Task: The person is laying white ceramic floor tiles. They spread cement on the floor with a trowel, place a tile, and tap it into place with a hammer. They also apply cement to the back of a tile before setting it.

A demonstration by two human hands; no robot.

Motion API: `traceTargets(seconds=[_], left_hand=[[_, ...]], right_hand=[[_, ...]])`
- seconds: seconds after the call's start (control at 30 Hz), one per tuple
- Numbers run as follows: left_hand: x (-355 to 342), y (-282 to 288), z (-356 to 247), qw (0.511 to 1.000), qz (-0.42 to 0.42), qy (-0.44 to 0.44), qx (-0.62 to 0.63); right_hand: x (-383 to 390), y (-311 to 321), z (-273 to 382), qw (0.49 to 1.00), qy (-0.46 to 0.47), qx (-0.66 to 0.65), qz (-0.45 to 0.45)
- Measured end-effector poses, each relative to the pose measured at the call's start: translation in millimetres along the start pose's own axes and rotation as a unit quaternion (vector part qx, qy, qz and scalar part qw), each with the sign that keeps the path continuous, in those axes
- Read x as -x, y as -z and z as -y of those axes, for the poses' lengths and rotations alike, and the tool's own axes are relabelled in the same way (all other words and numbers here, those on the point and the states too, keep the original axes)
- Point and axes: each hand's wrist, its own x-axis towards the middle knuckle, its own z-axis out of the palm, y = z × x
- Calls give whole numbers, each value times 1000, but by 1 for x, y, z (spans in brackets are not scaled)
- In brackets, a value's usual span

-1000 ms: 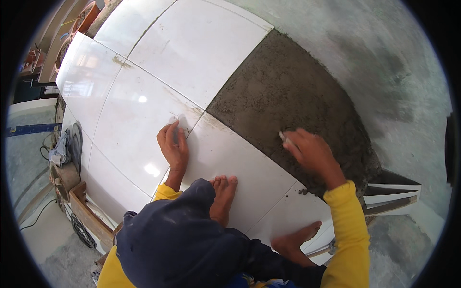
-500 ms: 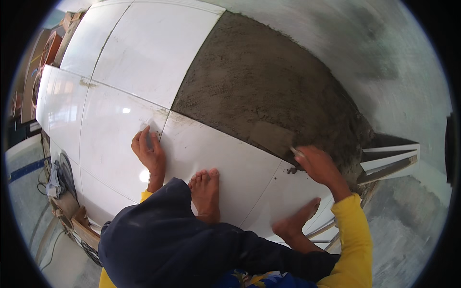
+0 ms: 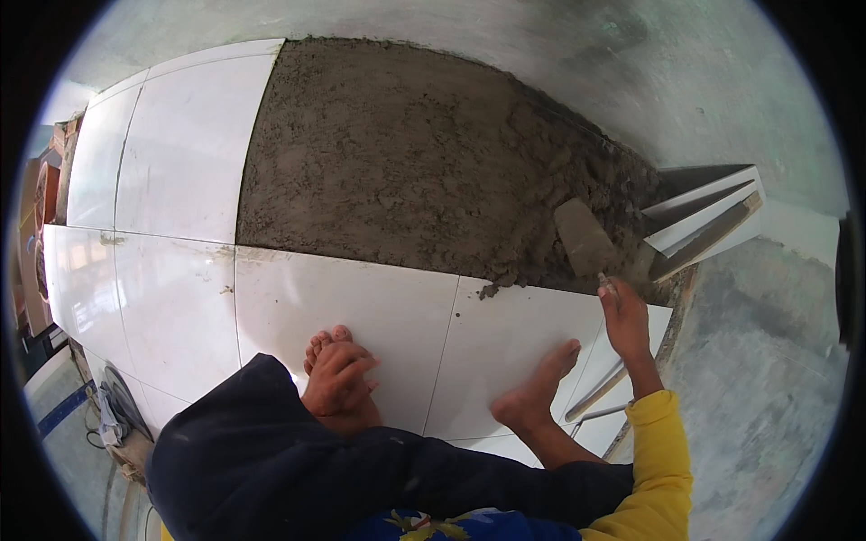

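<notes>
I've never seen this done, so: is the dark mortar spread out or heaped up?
Mostly spread: the mortar lies as a broad layer beside the white tiles, though lumpier near the trowel in the right hand.

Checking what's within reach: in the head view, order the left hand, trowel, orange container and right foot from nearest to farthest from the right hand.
1. Trowel, held in the right hand.
2. Right foot, left of that hand.
3. Left hand, farther left.
4. Orange container, at far left.

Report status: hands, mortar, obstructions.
Right hand gripping trowel. Left hand over left foot, contact unclear. Mortar lumpier toward right. Clump on floor tile's edge; white tiles at mortar's right end.
</notes>
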Motion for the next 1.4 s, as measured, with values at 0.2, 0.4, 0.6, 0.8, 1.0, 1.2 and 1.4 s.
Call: traceTargets(seconds=[0.2, 0.4, 0.6, 0.8, 1.0, 1.2, 1.4], left_hand=[[-2, 0, -11, 999, 16, 26, -17], [2, 0, -7, 999, 6, 40, -28], [-1, -3, -9, 998, -3, 47, -39], [-4, -2, -10, 998, -3, 47, -38], [3, -1, -6, 998, -1, 47, -44], [-1, 0, -11, 997, -4, 54, -48], [-2, 0, -9, 997, -4, 58, -43]], right_hand=[[3, -43, 14, 992, 57, -80, 80], [-36, -69, 86, 974, 159, -105, 124], [-63, -59, 95, 980, 193, -12, 50], [-59, -60, 69, 981, 189, 8, 38], [-47, -66, 110, 965, 235, 34, 112], [-64, -63, 102, 962, 270, 1, 41], [-45, -76, 117, 951, 289, 12, 106]])
